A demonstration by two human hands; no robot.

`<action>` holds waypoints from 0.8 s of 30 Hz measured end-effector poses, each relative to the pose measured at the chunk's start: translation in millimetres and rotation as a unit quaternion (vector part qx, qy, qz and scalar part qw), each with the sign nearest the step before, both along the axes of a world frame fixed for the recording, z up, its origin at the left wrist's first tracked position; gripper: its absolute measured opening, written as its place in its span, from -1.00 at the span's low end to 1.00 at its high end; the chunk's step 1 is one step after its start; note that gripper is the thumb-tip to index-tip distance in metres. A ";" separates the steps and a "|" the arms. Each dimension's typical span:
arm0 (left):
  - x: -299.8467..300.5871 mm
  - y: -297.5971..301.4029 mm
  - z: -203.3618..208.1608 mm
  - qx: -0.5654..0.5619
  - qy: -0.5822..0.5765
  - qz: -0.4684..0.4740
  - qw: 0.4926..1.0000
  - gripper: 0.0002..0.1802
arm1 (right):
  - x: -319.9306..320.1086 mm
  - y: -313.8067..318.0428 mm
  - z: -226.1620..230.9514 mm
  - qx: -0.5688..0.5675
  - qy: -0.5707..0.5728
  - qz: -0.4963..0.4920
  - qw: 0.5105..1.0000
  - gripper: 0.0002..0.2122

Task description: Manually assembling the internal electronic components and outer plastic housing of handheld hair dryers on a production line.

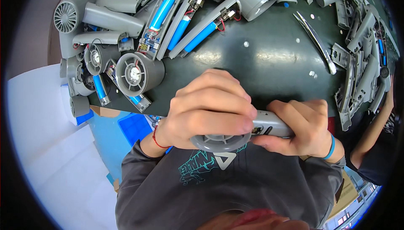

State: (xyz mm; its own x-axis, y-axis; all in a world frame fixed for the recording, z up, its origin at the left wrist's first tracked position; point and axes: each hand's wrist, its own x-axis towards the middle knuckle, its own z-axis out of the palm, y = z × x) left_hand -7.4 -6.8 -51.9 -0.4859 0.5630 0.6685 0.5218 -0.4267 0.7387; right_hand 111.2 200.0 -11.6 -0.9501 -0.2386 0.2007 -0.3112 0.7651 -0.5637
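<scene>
A grey handheld fan (pixel 274 125) is held between my two hands above the near edge of the table, in front of my chest. My left hand (pixel 212 105) is closed over its round head, fingers bent across the top, with part of the rim showing below them. Around the handle, my right hand (pixel 301 122) is wrapped, thumb on the near side. A small dark display shows on the handle between the hands. Beyond my left hand lies an opened fan handle (pixel 160 17) with a blue battery cell and circuit board, beside several similar halves.
On the dark green table (pixel 269 74), grey fan parts (pixel 113 17) are piled at the left and far side. Metal tweezers (pixel 317 42) lie right of centre. More grey shells (pixel 362 61) crowd the right side, near another person's arm (pixel 372 135). A blue bin (pixel 134 129) sits below the left table edge.
</scene>
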 end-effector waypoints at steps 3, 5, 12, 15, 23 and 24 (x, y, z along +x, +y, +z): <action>-0.3 -0.5 1.4 -0.002 -0.006 0.000 1.000 -0.60 | -1.7 -0.9 4.9 0.014 -0.010 0.004 1.000 -0.50; 1.6 0.4 2.2 -0.013 -0.013 0.011 1.000 -0.57 | -3.7 -0.9 -1.0 -0.019 -0.013 -0.004 1.000 -0.50; -3.7 -9.0 4.0 -0.052 -0.067 -0.006 0.996 -0.24 | -4.8 6.2 3.2 -0.409 -0.189 -0.083 0.889 -0.26; -2.2 -7.4 7.0 -0.096 -0.087 -0.055 0.990 -0.07 | -5.5 1.1 -4.5 -0.512 -0.104 -0.080 0.849 -0.61; -4.0 -10.5 4.9 -0.100 -0.035 -0.051 0.993 -0.17 | -1.0 -7.4 -8.1 -0.396 -0.075 -0.132 0.905 -0.70; -2.1 -9.5 4.4 -0.101 -0.035 -0.050 0.993 -0.17 | -1.6 -8.2 -8.7 -0.388 -0.080 -0.147 0.906 -0.71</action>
